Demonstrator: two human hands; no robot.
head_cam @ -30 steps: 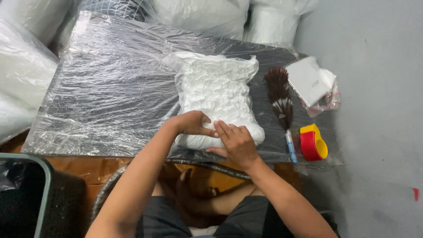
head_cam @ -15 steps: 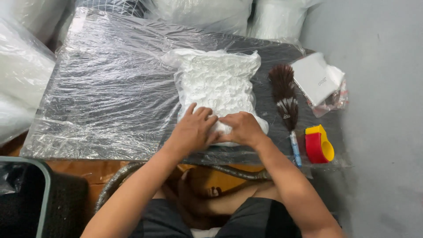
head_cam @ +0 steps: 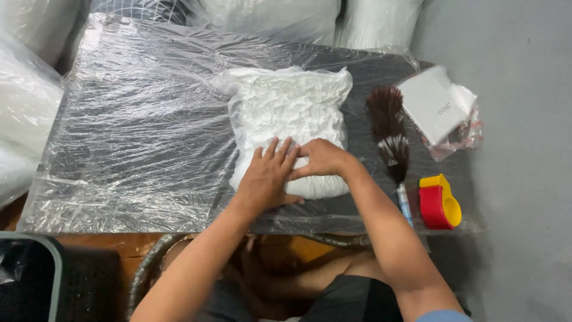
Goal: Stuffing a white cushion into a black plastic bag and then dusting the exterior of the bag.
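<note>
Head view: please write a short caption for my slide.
Both hands, left and right, press a white vacuum-packed bag on a plastic-covered table.

Left hand (head_cam: 269,179): a second ago it lay curled at the near edge of the white wrinkled pack (head_cam: 289,122); now it lies flat, fingers spread, further up on the pack.
Right hand (head_cam: 322,160): earlier beside the left at the pack's near end; now its fingertips overlap the left hand's fingers.
Pack: near end now pressed under both palms.
</note>
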